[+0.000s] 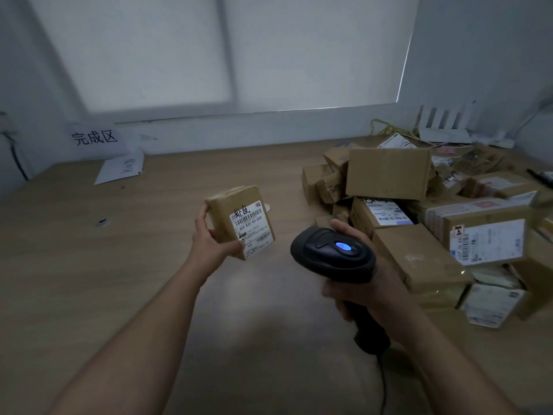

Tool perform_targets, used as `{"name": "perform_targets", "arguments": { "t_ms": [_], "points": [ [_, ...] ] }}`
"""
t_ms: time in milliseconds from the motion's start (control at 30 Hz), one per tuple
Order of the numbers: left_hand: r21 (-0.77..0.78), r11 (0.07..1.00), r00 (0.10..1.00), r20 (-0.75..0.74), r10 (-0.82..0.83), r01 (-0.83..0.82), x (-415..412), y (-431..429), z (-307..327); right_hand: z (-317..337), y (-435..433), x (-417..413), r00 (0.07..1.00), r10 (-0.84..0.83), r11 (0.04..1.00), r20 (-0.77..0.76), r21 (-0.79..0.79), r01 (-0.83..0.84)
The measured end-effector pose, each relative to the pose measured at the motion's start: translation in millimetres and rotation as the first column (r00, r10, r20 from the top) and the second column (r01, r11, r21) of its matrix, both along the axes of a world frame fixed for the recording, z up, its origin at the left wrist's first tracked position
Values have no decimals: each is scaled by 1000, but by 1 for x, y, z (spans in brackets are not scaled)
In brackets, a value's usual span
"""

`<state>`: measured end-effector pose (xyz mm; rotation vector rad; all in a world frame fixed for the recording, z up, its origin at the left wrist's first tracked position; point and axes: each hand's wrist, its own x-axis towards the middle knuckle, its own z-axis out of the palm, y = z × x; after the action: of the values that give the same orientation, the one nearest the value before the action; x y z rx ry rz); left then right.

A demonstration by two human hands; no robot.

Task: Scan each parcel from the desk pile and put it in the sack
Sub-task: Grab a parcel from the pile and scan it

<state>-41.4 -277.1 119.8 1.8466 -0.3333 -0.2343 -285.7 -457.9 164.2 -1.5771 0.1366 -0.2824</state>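
Over wooden desk [89, 265], parcel [239, 220] in left grip [209, 238], scanner [332, 253] in right grip [363, 290]

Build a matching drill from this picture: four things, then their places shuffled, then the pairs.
1. small brown cardboard parcel with white label
2. black handheld barcode scanner
3. white paper sign with black characters
4. pile of brown cardboard boxes

A. on the wooden desk, right side
B. against the wall, far left
C. held by the left hand
D. gripped by the right hand

Pairs: 1-C, 2-D, 3-B, 4-A
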Motion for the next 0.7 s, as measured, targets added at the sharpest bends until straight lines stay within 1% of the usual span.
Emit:
{"name": "perform_targets", "arguments": {
  "t_ms": [167, 400, 533, 700],
  "points": [
    [18, 999, 999, -12, 43, -42, -1, 21, -5, 2, 13, 2, 1000, 29, 999, -11, 26, -29],
    [-46, 994, 995, -1, 96, -96, 0, 71, -2, 12, 54, 29, 999, 36, 998, -3, 49, -36],
    [-60, 985, 987, 11, 161, -160, -1, 129, 3, 18, 101, 56, 996, 94, 995, 5, 31, -94],
    [-74, 955, 955, 55, 291, -287, 3, 237, 10, 26, 188, 97, 971, 238, 971, 22, 21, -239]
  ]
}}
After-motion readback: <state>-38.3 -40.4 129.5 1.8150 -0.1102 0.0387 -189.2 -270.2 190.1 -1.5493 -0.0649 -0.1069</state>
